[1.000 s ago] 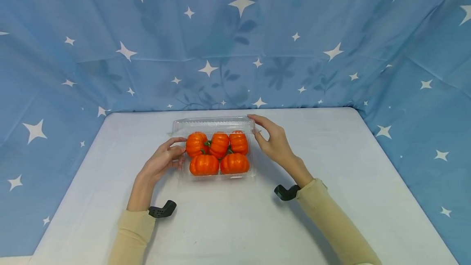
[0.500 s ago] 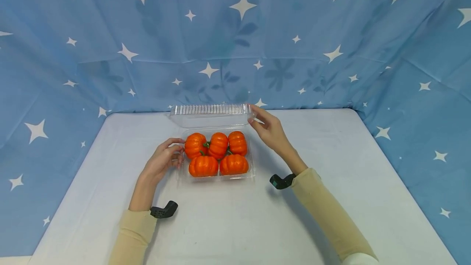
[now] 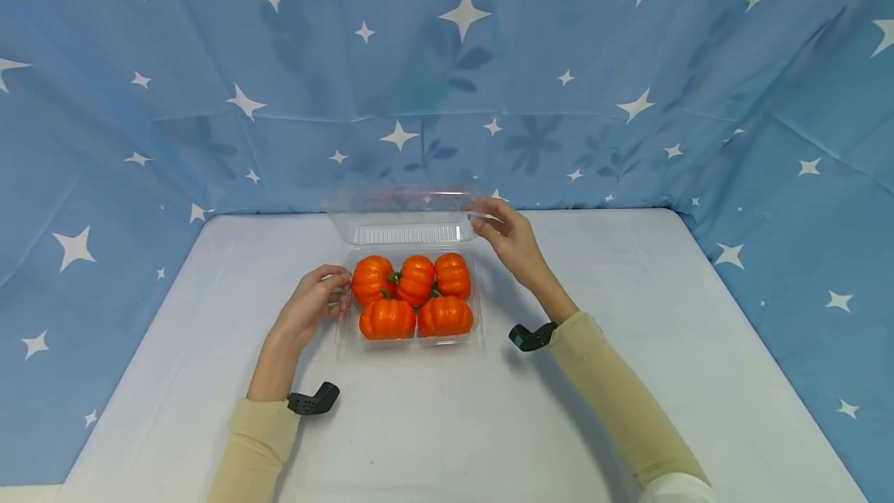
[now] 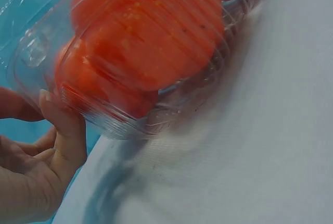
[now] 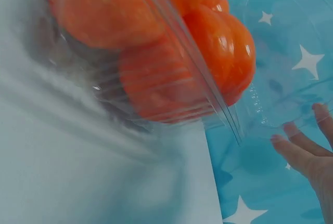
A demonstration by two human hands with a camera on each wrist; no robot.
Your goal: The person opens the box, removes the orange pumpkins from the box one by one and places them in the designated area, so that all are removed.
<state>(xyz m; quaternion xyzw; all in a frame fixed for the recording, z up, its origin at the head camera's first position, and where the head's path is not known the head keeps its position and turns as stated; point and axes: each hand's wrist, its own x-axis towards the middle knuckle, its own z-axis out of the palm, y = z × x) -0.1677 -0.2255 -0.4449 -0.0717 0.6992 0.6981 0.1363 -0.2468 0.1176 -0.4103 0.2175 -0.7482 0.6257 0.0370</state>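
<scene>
A clear plastic clamshell box (image 3: 412, 341) stands on the table, with several small orange pumpkins (image 3: 386, 320) inside, some with green stems. Its hinged lid (image 3: 412, 233) is tilted up and back, slightly blurred along the top. At the box's left side is my left hand (image 3: 312, 305); in the left wrist view its thumb (image 4: 65, 125) and a finger meet at the box's corner. My right hand (image 3: 515, 243) holds the lid's right edge between thumb and fingers. Fingertips (image 5: 292, 129) lie against the clear edge in the right wrist view, where the exact contact is hard to make out.
The white table (image 3: 433, 425) ends just behind the lid. A blue curtain (image 3: 447, 84) with white stars hangs at the back and both sides. A black wrist camera (image 3: 314, 399) is strapped to the left wrist, and another black camera (image 3: 532, 337) to the right.
The lid has swung from leaning over the box's rear edge up and backward. My right hand has moved slightly back with it. The left hand and the pumpkins have stayed in place.
</scene>
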